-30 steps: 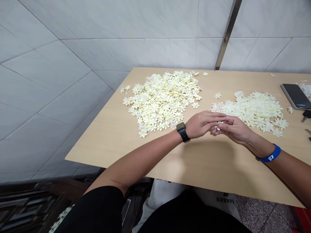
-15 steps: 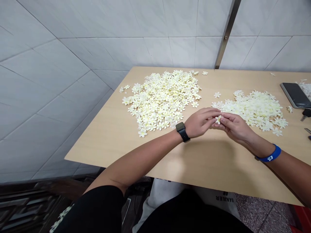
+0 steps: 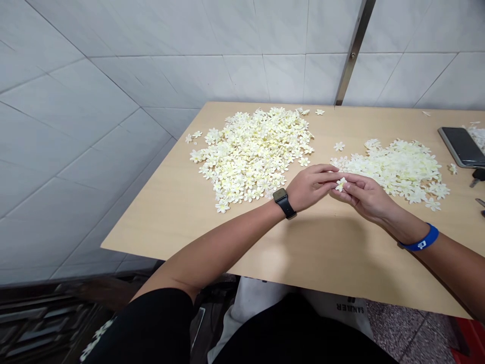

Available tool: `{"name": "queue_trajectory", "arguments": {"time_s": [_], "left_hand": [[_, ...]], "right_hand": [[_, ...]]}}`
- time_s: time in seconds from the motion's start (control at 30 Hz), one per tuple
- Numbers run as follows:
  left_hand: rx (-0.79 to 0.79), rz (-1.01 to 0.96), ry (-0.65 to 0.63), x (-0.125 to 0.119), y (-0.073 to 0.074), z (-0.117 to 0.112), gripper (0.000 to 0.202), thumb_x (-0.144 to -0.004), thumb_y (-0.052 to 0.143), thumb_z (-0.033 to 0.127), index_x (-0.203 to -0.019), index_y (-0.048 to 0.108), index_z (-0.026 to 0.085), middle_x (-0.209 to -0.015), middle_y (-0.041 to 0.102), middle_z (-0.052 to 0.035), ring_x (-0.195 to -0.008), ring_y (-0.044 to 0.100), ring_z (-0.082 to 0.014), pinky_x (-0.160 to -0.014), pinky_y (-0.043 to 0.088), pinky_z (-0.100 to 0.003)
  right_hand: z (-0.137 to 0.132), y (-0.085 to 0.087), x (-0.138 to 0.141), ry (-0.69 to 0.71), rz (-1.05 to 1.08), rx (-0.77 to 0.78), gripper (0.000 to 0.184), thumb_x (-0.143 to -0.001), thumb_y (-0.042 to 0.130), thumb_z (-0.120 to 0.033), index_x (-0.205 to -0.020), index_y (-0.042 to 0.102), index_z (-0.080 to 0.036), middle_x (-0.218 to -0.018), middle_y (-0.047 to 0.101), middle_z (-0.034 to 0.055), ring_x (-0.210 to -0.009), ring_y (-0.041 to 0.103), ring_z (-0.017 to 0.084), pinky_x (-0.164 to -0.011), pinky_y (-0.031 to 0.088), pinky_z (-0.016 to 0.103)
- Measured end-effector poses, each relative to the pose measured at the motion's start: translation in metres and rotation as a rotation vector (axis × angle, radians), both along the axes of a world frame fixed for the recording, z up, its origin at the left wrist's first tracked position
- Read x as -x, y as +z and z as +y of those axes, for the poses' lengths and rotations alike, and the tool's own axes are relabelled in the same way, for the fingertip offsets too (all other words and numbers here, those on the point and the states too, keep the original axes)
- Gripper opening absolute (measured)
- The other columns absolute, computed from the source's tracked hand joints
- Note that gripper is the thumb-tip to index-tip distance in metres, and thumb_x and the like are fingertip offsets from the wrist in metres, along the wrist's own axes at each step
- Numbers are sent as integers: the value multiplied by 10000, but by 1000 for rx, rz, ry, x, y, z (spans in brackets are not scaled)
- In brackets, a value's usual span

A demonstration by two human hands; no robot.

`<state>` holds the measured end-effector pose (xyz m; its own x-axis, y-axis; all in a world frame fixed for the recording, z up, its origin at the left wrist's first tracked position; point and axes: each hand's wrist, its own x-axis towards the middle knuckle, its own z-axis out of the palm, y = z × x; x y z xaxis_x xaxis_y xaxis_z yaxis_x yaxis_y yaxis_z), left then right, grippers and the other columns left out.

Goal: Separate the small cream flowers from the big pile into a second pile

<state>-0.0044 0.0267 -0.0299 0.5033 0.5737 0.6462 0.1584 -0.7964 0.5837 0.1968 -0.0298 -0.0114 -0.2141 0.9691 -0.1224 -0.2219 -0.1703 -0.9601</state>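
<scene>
A small white artificial flower (image 3: 341, 184) with a yellow centre is held up just above the table. My right hand (image 3: 369, 198) pinches it between thumb and fingers. From the other side, my left hand (image 3: 311, 187) has its thumb and fingers closed at the flower's petals, the fingertips of both hands meeting there. Behind my left hand spreads a large heap of yellow-centred flowers (image 3: 255, 151). A smaller, flatter heap of paler white flowers (image 3: 401, 164) lies beyond my right hand, with a few loose ones about it.
The wooden table (image 3: 166, 212) meets a tiled wall (image 3: 242, 76) at the back. A phone (image 3: 464, 146) lies at the right, near a black key (image 3: 478, 175) and part of a cutting tool at the frame's edge. A metal strip (image 3: 354, 55) runs up the wall.
The flower has turned slightly between my fingertips and its face shows more fully. Both hands stay in nearly the same place; the heaps look unchanged.
</scene>
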Motion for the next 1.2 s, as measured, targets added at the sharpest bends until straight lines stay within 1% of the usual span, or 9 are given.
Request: {"name": "queue_trajectory", "arguments": {"time_s": [0.07, 0.2, 0.3, 0.4, 0.53, 0.73, 0.9, 1.07, 1.2], "left_hand": [[-4, -16, 7, 0, 2, 0, 217, -1005, 635, 275, -1125, 803, 209, -1271, 739, -104, -1090, 721, -184, -1035, 587, -356], [2, -38, 48, 0, 5, -1, 150, -982, 664, 257, -1010, 795, 190, -1160, 733, -105, -1093, 694, -198, -1021, 581, -378], [84, -63, 42, -1, 6, -1, 138, -976, 657, 242, -973, 776, 173, -1117, 701, -100, -1056, 681, -183, -908, 605, -324], [192, -68, 19, -1, 6, -2, 124, -962, 665, 245, -971, 767, 174, -1116, 670, -92, -997, 670, -168, -786, 606, -273], [267, -119, -36, -1, 5, -2, 104, -946, 675, 221, -933, 758, 160, -1081, 645, -82, -948, 664, -153, -778, 611, -271], [193, -77, 32, -3, 7, -13, 72, -930, 710, 211, -901, 751, 159, -983, 650, -63, -892, 649, -144, -701, 548, -242], [74, 26, 116, -6, 8, -19, 110, -949, 680, 182, -861, 742, 159, -937, 660, -56, -836, 624, -136, -748, 514, -279], [349, -81, 4, -7, 6, -10, 71, -899, 750, 199, -840, 782, 175, -943, 696, -53, -875, 665, -137, -776, 550, -263], [654, -170, -67, -6, 4, -8, 41, -834, 775, 185, -803, 787, 161, -973, 738, -63, -908, 705, -150, -858, 583, -293]], "right_hand": [[-1, 1, 2, -8, 9, 4, 379, -785, 904, -431, -1124, 827, -281, -1132, 786, 40, -1145, 724, 241, -1203, 486, 527], [-1, 1, 1, -13, 42, 28, 403, -755, 936, -407, -1133, 831, -314, -823, 741, -23, -955, 745, 170, -1218, 482, 503], [0, -1, -3, -2, 73, 59, 404, -734, 952, -414, -1108, 837, -309, -698, 685, -52, -831, 738, 140, -1194, 513, 504], [3, 0, -6, 22, 49, 82, 435, -720, 958, -441, -1110, 837, -291, -824, 769, -10, -938, 774, 182, -1170, 529, 512], [4, 0, -9, 17, -19, 87, 498, -665, 987, -445, -1108, 839, -270, -1108, 819, 62, -1168, 754, 285, -1126, 557, 508], [4, -5, -7, 17, -86, 36, 456, -638, 997, -457, -1015, 847, -249, -963, 826, 55, -994, 794, 262, -1063, 596, 506], [0, 0, 0, -52, -212, -35, 488, -638, 969, -559, -960, 825, -222, -839, 798, 40, -854, 776, 221, -1007, 617, 466], [-4, 7, 4, -88, -431, -167, 543, -795, 853, -547, -1194, 772, -187, -817, 765, 46, -802, 739, 217, -872, 634, 416], [-6, 10, 6, -79, -503, -217, 338, -864, 748, -405, -1114, 770, -179, -751, 704, 24, -687, 662, 167, -743, 604, 339]]}}
